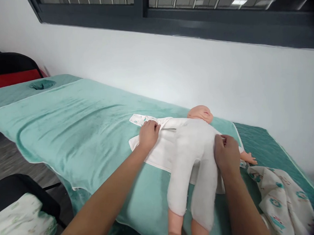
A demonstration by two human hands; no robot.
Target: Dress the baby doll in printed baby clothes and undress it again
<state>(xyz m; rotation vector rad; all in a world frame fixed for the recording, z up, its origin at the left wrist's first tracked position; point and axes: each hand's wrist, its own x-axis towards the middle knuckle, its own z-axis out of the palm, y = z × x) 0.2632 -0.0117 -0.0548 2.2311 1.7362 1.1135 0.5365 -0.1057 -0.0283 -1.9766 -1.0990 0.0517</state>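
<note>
A baby doll (190,145) with a white cloth body lies on its back, its head towards the wall and its bare feet towards me. Under it is spread a white baby shirt (161,150), opened out, with a printed cuff folded at the left. My left hand (149,134) is closed on the shirt's sleeve, left of the doll. Beside the doll's torso on the right, my right hand (226,152) has its fingers curled in; what they grip is hidden. The doll's hand on the right sticks out past my wrist.
A teal sheet (73,126) covers the long table, which has a face hole (42,84) at its far left. A printed cloth (282,205) lies crumpled at the right. Black chairs (19,201) stand at the left, the near one holding a patterned cloth (18,218). The wall borders the far side.
</note>
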